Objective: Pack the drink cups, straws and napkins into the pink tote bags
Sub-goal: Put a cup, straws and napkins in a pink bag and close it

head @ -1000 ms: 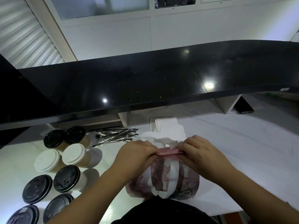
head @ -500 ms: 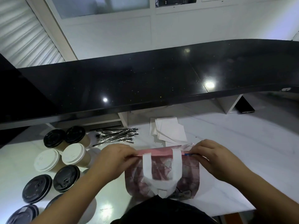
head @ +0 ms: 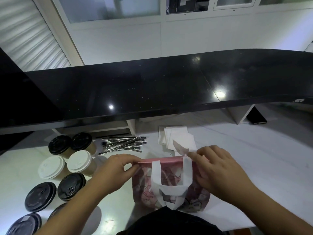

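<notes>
Pink tote bag (head: 171, 189) on the white worktop (head: 254, 167), its print bearing no legible writing. Left hand (head: 115, 173) pinches the bag's rim at one end; right hand (head: 218, 172) pinches the other end, where a white strip now sticks up. Compared with half a second ago, the right grip sits further inward. Cups (head: 79, 161) and straws (head: 123, 144) lie beyond the left grip; napkins (head: 177, 136) lie beyond the right.

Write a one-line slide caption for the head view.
Both hands, left hand and right hand, pinch the top edge of a pink tote bag beside cups, straws and napkins.
</notes>
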Tool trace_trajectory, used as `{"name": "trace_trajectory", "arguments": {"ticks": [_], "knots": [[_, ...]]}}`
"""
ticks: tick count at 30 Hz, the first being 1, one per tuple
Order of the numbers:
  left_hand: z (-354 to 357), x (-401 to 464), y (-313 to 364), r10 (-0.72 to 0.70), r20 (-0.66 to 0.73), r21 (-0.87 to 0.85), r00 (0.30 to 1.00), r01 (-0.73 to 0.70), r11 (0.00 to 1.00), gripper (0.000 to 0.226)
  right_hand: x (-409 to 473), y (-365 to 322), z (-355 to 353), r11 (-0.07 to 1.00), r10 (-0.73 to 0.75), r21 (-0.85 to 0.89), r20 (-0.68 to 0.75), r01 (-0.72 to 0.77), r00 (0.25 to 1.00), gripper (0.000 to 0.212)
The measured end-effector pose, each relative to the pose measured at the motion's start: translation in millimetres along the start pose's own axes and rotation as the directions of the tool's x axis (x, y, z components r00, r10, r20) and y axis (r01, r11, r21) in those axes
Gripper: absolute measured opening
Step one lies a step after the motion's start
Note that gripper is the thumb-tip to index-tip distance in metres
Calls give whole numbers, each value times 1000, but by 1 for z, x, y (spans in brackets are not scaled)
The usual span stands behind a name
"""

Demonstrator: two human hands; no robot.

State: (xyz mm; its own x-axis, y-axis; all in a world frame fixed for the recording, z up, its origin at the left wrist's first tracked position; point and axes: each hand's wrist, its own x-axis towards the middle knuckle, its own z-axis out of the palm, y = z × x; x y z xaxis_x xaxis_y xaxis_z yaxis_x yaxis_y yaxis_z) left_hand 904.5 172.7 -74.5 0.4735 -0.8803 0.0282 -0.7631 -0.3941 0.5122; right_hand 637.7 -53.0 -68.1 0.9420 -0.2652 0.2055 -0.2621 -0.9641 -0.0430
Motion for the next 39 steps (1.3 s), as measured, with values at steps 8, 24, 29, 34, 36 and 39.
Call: {"name": "trace_trajectory", "arguments": {"ticks": [8, 24, 29, 34, 36, 39], "knots": [[-3, -2, -1, 37, -35, -50, 999, -38, 998, 14, 36, -20, -19, 989, -82, -99, 277, 113, 957, 34], [-77, 28, 5, -99, -339, -440, 935, -65, 895, 22, 162, -51, -183, 969, 238, 21, 210, -248, 948, 27], [-117, 44, 7, -95, -414, -442, 905, -108, 891, 48, 241, -66, -223, 975, 222, 12, 77, -223, 972, 30], [-153, 55, 0, -107, -456, -520, 883, -167, 838, 64, 311, -92, -254, 983, 180, -41, 84, -177, 980, 27], [-166, 61, -9, -113, -455, -531, 883, -168, 830, 61, 337, -100, -260, 982, 174, -87, 45, -170, 984, 25], [-182, 74, -27, -97, -433, -551, 896, -177, 816, 66, 378, -108, -256, 974, 175, -137, -37, -178, 984, 23]]}}
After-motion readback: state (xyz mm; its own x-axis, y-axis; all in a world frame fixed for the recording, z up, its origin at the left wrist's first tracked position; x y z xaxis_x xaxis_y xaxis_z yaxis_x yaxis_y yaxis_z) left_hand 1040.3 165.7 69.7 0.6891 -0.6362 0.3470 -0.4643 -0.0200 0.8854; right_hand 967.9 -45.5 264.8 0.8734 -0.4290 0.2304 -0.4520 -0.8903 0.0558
